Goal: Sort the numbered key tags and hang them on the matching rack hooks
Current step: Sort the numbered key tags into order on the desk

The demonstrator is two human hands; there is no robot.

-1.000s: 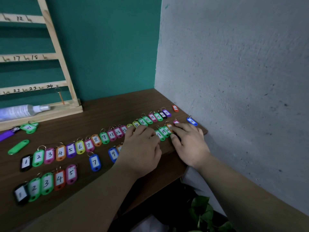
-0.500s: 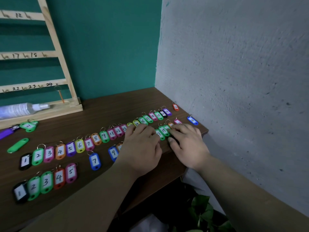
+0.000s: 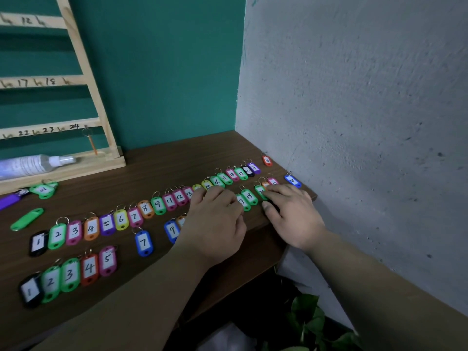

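Coloured numbered key tags lie in two rows on the brown table (image 3: 157,171). The far row (image 3: 145,208) runs from 1 at the left up to the twenties at the right. A nearer row holds tags 1 to 5 (image 3: 69,274), a blue 7 (image 3: 143,243) and a blue 9 (image 3: 172,230). My left hand (image 3: 215,221) rests palm down over the middle of the nearer row, hiding tags beneath it. My right hand (image 3: 291,211) lies flat beside it, fingertips touching a green tag (image 3: 260,192) next to the green 19 (image 3: 249,196). The wooden rack (image 3: 86,79) stands at the far left.
A clear bottle (image 3: 33,164) lies on the rack's base. Loose green tags (image 3: 44,190) (image 3: 26,219) and a purple object (image 3: 8,201) sit at the left. A grey wall (image 3: 354,122) bounds the table's right side. A plant (image 3: 307,315) grows below the table's edge.
Both hands stayed over the right part of the nearer row. My right fingers shifted slightly, and the green tag under them has slid a little right, away from the green 19.
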